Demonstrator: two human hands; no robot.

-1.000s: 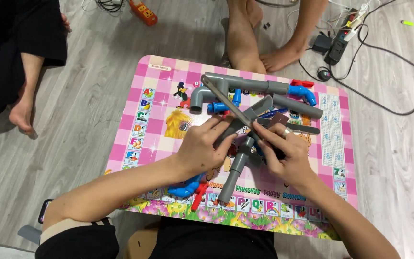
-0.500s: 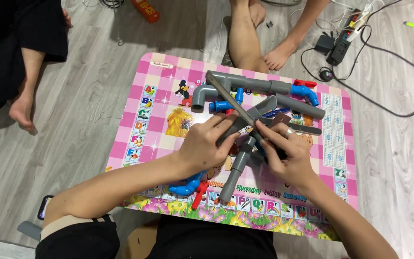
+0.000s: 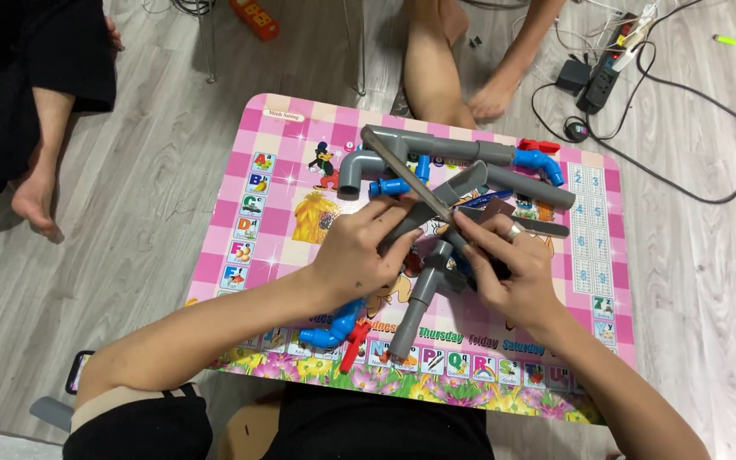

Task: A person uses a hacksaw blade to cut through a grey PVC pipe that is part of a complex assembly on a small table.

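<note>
My left hand [image 3: 359,255] grips a short grey pipe piece [image 3: 445,198] that angles up to the right over a pink picture table [image 3: 278,213]. A long flat metal file [image 3: 406,173] lies across that pipe, and my right hand [image 3: 513,264] holds its near end, fingers pressed on it. Below my hands a grey pipe with a tee fitting [image 3: 419,298] points toward me. A long grey pipe assembly with an elbow [image 3: 359,166] and a blue valve with a red handle [image 3: 538,158] lies at the table's far side.
A blue valve with a red handle [image 3: 342,328] lies near the table's front edge. Two other people sit on the wooden floor, legs at the far left [image 3: 40,162] and top middle [image 3: 436,68]. A power strip and cables [image 3: 615,68] lie top right.
The view has shifted slightly. Both hands stay on the pipe and file, with the file's position on the pipe barely changed.
</note>
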